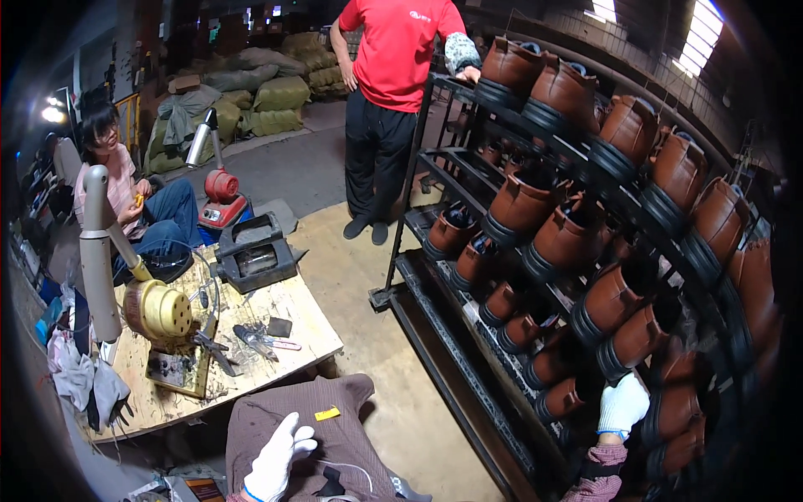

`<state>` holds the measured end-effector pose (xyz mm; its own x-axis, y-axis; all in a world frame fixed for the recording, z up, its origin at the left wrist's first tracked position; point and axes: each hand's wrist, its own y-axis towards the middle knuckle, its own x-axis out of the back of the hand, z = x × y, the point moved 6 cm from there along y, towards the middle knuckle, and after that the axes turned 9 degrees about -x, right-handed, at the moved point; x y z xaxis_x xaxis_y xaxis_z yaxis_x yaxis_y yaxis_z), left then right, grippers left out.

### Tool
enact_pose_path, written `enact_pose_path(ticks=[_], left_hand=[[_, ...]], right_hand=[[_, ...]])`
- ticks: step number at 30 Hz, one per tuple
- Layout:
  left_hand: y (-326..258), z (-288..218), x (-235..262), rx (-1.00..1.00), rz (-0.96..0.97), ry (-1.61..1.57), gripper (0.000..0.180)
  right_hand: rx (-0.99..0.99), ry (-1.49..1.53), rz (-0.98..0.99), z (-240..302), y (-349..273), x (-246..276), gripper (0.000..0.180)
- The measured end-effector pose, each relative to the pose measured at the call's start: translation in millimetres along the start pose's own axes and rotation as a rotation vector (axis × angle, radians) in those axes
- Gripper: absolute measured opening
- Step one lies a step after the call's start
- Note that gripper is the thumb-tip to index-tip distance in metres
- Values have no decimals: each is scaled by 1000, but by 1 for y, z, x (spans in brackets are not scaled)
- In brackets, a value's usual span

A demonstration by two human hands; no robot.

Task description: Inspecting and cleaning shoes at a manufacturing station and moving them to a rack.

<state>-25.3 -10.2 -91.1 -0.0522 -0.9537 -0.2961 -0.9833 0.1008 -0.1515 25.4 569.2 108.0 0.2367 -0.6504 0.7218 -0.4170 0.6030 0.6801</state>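
White-gloved right hand [623, 405] gripping a brown boot [637, 336] on the black rack [468, 322], left gloved hand [278, 456] open, empty, above lap.

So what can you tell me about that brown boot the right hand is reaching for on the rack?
The brown boot looks like smooth leather, with a dark band of black sole around its base. It lies tilted on the dark metal rack, opening facing outward, among rows of like boots. The white-gloved right hand is just below it, at or near its edge; actual contact is unclear.
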Motion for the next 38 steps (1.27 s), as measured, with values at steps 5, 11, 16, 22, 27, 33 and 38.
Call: enact_pose_path(ticks=[5, 11, 16, 22, 27, 33, 38], left_hand=[[-3, -7, -3, 48, 22, 19, 66], [-1, -1, 7, 19, 74, 16, 72], [-2, -1, 8, 54, 69, 39, 72], [-3, -10, 5, 27, 74, 30, 76], [-6, -11, 7, -2, 45, 26, 76], [-9, -9, 5, 18, 49, 18, 77], [-13, -18, -4, -14, 91, 5, 62]], right_hand=[[48, 24, -36, 3, 1, -6, 16], [16, 11, 57, -7, 5, -28, 17], [18, 4, 77, -9, 5, -39, 17], [44, 9, -5, -1, 4, -25, 25], [36, 28, 9, -6, 3, -22, 26], [34, 10, 55, -4, 1, -22, 27], [4, -78, 90, -11, 4, -30, 29]])
